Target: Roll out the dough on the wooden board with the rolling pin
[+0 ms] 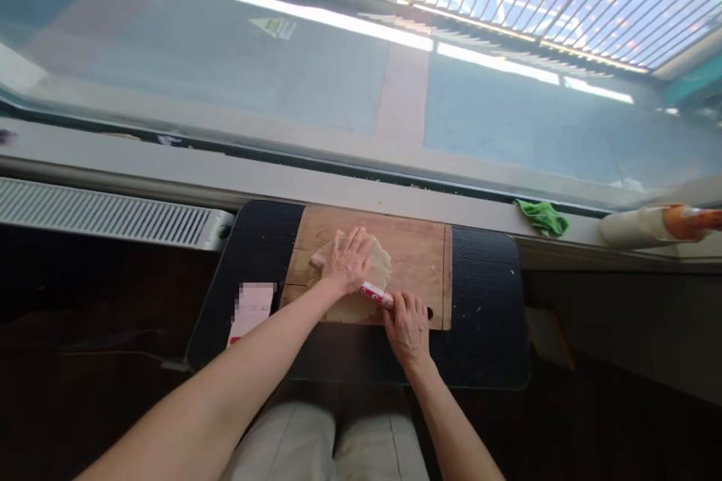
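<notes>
A flat, uneven sheet of pale dough [381,264] lies on a wooden cutting board [420,255]. My left hand [348,261] rests on the dough with its fingers stretched out, hiding part of it. At the board's near edge, my right hand [411,322] is closed around one end of a slim cylinder with a red-and-white label [373,293]. The cylinder's other end reaches toward my left hand, over the near part of the dough. Its exact kind is unclear, as my fingers cover much of it.
The board sits on a black table [485,301]. A phone with a lit screen [256,308] lies at its left. A radiator [107,210] stands left of the table. On the windowsill [350,188] are a green cloth [542,218] and a whitish cylindrical container [635,228].
</notes>
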A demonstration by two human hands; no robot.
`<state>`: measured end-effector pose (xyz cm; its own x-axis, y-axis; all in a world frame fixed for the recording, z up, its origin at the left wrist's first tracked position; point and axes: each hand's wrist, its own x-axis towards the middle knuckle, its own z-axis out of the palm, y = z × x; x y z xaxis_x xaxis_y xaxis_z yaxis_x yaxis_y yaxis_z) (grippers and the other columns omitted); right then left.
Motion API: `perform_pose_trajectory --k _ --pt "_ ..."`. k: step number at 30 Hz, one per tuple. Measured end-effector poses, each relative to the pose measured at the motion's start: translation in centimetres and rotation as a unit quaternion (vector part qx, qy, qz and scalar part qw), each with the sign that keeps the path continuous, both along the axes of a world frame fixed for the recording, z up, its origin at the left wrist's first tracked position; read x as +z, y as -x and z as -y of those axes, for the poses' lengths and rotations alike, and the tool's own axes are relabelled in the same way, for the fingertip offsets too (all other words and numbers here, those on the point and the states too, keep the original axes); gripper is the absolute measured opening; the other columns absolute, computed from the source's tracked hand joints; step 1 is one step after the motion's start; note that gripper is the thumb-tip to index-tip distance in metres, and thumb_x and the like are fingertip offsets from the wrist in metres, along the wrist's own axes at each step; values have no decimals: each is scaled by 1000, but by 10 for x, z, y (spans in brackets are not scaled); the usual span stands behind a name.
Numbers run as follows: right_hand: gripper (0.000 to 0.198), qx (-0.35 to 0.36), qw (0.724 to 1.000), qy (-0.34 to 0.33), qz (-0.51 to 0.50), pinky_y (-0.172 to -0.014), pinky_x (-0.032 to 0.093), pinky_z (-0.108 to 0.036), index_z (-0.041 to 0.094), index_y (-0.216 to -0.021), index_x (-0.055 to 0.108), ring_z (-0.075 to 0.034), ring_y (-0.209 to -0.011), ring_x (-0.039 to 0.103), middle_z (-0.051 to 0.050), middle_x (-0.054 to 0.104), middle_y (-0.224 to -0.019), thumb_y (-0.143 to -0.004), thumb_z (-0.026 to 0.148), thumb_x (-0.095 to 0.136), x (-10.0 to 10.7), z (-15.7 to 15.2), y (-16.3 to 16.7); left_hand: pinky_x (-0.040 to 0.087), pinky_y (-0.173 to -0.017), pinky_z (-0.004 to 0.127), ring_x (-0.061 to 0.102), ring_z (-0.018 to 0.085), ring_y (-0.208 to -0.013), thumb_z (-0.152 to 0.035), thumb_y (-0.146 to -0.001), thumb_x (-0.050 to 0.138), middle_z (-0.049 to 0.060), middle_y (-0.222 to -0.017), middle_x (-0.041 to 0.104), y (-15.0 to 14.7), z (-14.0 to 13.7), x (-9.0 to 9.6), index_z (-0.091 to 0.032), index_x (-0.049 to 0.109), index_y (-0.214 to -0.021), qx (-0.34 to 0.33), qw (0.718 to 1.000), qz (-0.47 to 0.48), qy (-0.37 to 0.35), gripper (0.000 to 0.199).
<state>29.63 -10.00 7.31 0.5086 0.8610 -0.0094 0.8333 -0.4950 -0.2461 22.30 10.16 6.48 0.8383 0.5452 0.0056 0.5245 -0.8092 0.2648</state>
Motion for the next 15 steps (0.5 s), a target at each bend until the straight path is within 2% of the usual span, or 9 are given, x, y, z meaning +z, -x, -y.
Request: perform_pose_trajectory --k 3,6,9,11,14,15 --pt "28 9 1000 -2 17 -83 36 -37 22 -116 57 -24 -94 50 -7 61 -105 -89 33 57 -12 -9 -9 13 -116 52 37 26 -135 -32 -93 34 10 -138 52 -10 -1 0 -18 52 -127 7 1000 22 -12 42" --pt "35 25 1000 4 3 -82 37 -36 22 -119 56 -23 -94 49 -7 60 -107 -90 42 55 -19 -11 -14 15 -116 49 43 25 -129 -32 -94 33 8 -124 61 -40 -16 2 -18 58 -113 -35 998 41 -11 35" --pt "38 13 1000 14 -17 -81 38 -34 22 -119 56 -23 -93 48 -7 59 -107 -91 48 53 -19 -11 -15 16 -115 51 46 25 -124 -32 -94 33 7 -116 64 -66 -27 3 -19 60 -104 -30 998 58 -15 32" --pt "37 16 1000 19 -19 -80 38 -33 23 -121 55 -22 -91 48 -7 59 -105 -92 47 52 -17 -11 -16 15 -116 50 47 23 -124 -30 -95 32 6 -115 65 -62 -27 4 -18 61 -105 -26 998 61 -12 32" --pt "39 37 999 18 -14 -79 38 -33 26 -127 52 -22 -90 48 -6 59 -103 -92 43 52 -14 -11 -16 11 -118 50 43 23 -130 -30 -95 32 6 -125 62 -28 -18 7 -18 61 -112 -39 998 50 -13 36" --pt "39 38 999 17 -15 -79 38 -34 27 -128 52 -22 -90 48 -6 59 -102 -92 42 51 -12 -11 -16 10 -118 51 41 24 -132 -31 -95 33 7 -131 59 -14 -13 8 -18 60 -116 -65 997 40 -12 37"
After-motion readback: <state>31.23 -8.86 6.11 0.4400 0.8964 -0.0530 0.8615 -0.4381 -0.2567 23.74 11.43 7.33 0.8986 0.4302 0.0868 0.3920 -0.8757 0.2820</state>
